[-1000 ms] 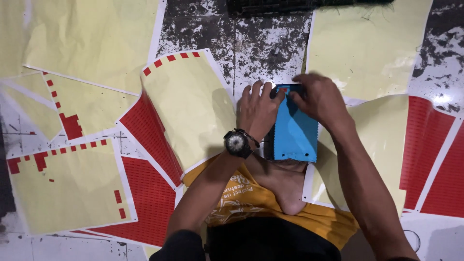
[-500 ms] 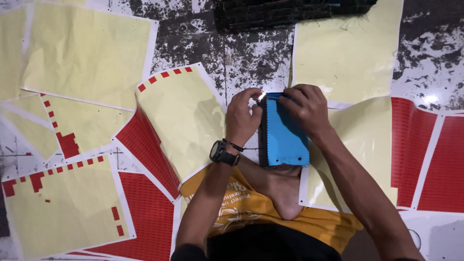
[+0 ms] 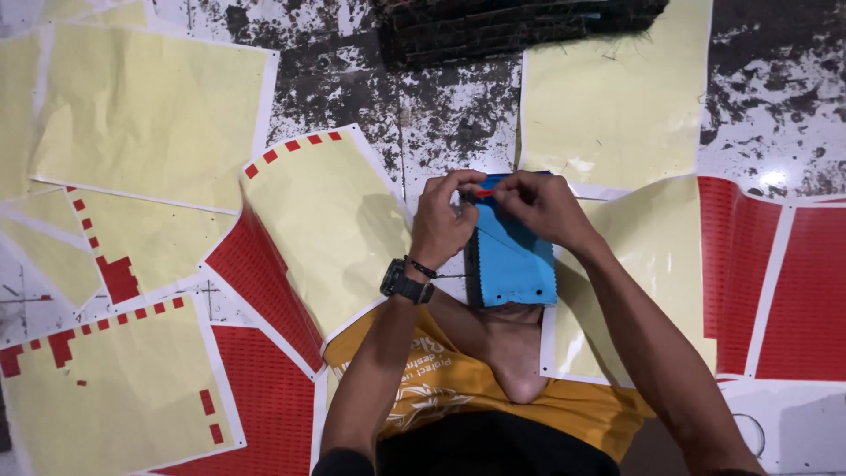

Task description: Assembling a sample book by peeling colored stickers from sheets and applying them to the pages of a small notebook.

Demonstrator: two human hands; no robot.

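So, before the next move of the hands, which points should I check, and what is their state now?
1. Left hand grips the top edge of the blue fabric stack: ok.
2. Right hand pinches the small red sticker at that edge: ok.
3. Stack rests on the person's foot, edges aligned: ok.
4. Sticker stuck flat: cannot tell, the fingers hide it.
5. Red sticker sheet lies beside the right arm: ok.
6. Wristwatch is apart from the stack: ok.

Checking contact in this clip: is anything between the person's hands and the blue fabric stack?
Nothing visible. The left hand and right hand both rest directly on the top edge of the blue fabric stack, fingers pinching at a small red strip there.
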